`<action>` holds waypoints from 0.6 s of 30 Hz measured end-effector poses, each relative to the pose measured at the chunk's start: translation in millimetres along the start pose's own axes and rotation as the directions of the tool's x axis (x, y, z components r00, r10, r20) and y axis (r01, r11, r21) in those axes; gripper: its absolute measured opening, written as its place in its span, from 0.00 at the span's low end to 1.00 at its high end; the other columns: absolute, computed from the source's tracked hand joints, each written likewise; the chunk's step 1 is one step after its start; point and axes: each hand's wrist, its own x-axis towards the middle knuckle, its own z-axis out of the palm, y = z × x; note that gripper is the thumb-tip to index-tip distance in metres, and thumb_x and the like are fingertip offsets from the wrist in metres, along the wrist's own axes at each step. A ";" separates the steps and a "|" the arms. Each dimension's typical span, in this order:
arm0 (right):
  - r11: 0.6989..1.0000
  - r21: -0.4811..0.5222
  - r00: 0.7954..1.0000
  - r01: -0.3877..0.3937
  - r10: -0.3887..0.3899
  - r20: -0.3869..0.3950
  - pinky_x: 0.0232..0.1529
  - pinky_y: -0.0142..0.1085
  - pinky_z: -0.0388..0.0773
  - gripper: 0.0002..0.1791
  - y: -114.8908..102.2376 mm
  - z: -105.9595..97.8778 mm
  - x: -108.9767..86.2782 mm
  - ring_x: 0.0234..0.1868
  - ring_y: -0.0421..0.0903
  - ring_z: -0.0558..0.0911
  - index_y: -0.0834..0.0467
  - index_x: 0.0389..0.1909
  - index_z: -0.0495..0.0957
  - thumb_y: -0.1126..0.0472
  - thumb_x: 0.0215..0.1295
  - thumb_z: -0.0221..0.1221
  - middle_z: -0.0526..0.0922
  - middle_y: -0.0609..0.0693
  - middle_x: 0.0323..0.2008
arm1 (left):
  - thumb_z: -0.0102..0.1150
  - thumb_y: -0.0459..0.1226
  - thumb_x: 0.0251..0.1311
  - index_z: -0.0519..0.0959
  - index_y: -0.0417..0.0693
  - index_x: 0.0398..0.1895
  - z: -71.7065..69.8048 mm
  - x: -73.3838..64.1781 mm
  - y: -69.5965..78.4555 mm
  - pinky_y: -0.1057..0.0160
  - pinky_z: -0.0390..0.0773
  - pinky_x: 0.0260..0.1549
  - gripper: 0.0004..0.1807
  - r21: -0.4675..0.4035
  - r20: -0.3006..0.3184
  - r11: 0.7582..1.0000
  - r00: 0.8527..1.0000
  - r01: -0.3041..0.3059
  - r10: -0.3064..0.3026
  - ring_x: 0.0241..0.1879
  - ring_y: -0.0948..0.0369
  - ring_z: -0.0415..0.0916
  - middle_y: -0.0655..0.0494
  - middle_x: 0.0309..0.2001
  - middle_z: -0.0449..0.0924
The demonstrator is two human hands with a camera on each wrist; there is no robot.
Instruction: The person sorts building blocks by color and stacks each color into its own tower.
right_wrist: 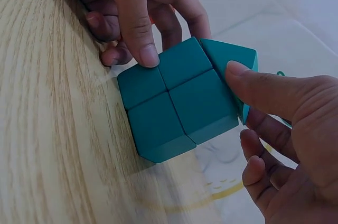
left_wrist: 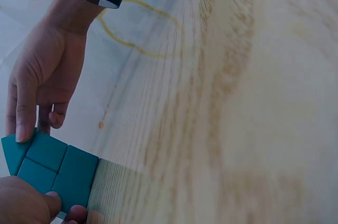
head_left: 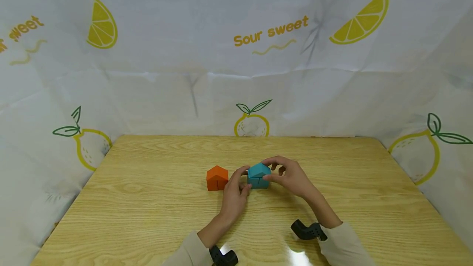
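Note:
Several teal blocks point(right_wrist: 179, 97) stand stacked in a square on the table, their seams showing in both wrist views. On top sits a teal triangular block point(right_wrist: 232, 55) like a roof, with a slim dark gap beneath part of it in the head view. My right hand point(head_left: 292, 177) pinches this roof piece, thumb on its front face and fingers behind it. My left hand point(head_left: 234, 200) grips the stack from its left side, the thumb at the front edge of a lower block and other fingers partly hidden behind.
Just left of my left hand, an orange house-shaped block set point(head_left: 217, 179) stands on the wooden table point(head_left: 148, 208). A white cloth point(head_left: 166, 102) printed with lemons hangs behind the table and along its sides. Black wrist devices point(head_left: 308, 230) sit at both sleeves.

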 end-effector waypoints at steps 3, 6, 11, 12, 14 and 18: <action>1.000 0.001 1.000 -0.003 0.003 0.006 0.37 0.39 0.71 0.19 -3.6 0.4 -0.3 0.43 0.55 0.75 0.56 0.51 0.79 0.62 0.58 0.67 0.80 0.48 0.45 | 0.59 0.22 0.58 0.68 0.45 0.63 0.0 0.1 0.2 0.67 0.73 0.23 0.29 -0.006 0.000 1.000 1.000 -0.004 0.004 0.20 0.66 0.68 0.50 0.51 0.74; 1.000 0.006 1.000 -0.001 0.001 0.012 0.37 0.41 0.71 0.19 -16.2 -1.2 -1.4 0.43 0.59 0.75 0.61 0.51 0.78 0.66 0.58 0.66 0.80 0.53 0.45 | 0.59 0.22 0.59 0.68 0.45 0.63 -0.2 0.1 0.7 0.67 0.72 0.22 0.28 -0.007 0.002 1.000 1.000 -0.006 0.006 0.20 0.66 0.68 0.49 0.51 0.74; 1.000 0.009 1.000 -0.007 0.007 0.024 0.37 0.41 0.71 0.18 -38.5 -5.0 -3.3 0.43 0.61 0.74 0.65 0.51 0.78 0.69 0.58 0.65 0.80 0.56 0.45 | 0.59 0.22 0.58 0.68 0.44 0.63 -0.4 0.1 1.2 0.67 0.72 0.22 0.28 0.001 0.003 1.000 1.000 -0.005 0.005 0.20 0.66 0.67 0.49 0.51 0.74; 1.000 0.009 1.000 -0.011 0.011 0.026 0.37 0.41 0.71 0.18 -39.6 -5.2 -3.3 0.43 0.61 0.74 0.65 0.51 0.78 0.69 0.58 0.65 0.80 0.56 0.46 | 0.59 0.22 0.58 0.68 0.44 0.63 -0.4 0.1 1.2 0.67 0.72 0.22 0.28 0.002 0.002 1.000 1.000 -0.005 0.005 0.20 0.66 0.67 0.49 0.52 0.74; 1.000 0.009 1.000 -0.014 0.014 0.026 0.37 0.41 0.71 0.18 -41.4 -5.2 -3.3 0.43 0.61 0.74 0.65 0.51 0.78 0.69 0.58 0.65 0.80 0.56 0.46 | 0.59 0.22 0.58 0.68 0.44 0.63 -0.4 0.1 1.3 0.67 0.72 0.22 0.29 0.003 0.002 1.000 1.000 -0.005 0.005 0.20 0.66 0.67 0.49 0.51 0.74; 1.000 0.012 1.000 -0.016 0.015 0.025 0.38 0.42 0.71 0.18 -41.4 -4.7 -3.1 0.44 0.61 0.74 0.64 0.51 0.78 0.69 0.58 0.65 0.80 0.56 0.46 | 0.59 0.22 0.58 0.68 0.44 0.63 -0.4 0.0 1.5 0.67 0.72 0.22 0.29 -0.001 0.000 1.000 1.000 -0.007 0.007 0.20 0.66 0.67 0.49 0.51 0.74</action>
